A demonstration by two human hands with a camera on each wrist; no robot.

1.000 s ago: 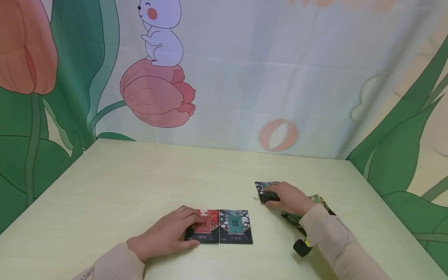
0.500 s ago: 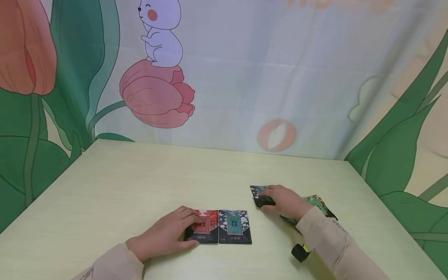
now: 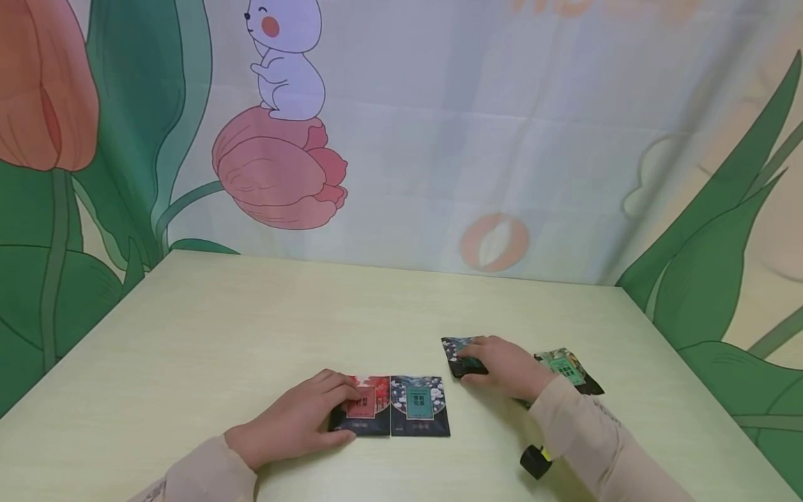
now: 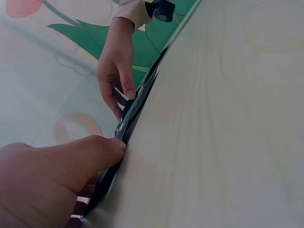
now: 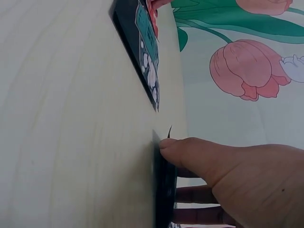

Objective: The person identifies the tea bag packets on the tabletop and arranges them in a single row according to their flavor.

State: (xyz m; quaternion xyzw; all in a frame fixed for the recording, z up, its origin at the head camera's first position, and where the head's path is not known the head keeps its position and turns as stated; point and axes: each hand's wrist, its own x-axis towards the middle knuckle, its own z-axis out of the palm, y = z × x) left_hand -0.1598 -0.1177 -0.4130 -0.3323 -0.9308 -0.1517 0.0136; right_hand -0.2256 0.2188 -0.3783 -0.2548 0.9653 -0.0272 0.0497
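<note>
My left hand point(image 3: 297, 422) rests over the left end of a red and black sachet point(image 3: 373, 408), fingers on its face and thumb along its near edge. Flush against its right side lies a teal-labelled sachet with white blossoms point(image 3: 420, 406). My right hand point(image 3: 508, 366) holds another blossom-patterned sachet point(image 3: 453, 352) between thumb and fingers, low over the table and slightly tilted. The right wrist view shows my thumb point(image 5: 187, 154) on the dark edge of this sachet point(image 5: 165, 194), other fingers behind it. The hand covers much of its face.
Partly hidden behind my right forearm lies a green-labelled sachet point(image 3: 567, 369). A small black device point(image 3: 535, 461) with a yellow part hangs by my right sleeve. Across the back of the pale table point(image 3: 263, 314) stands a curtain printed with tulips point(image 3: 282, 167).
My right hand has drawn its sachet left and nearer, toward the paired sachets, uncovering more of the green-labelled one. My left hand stays in place.
</note>
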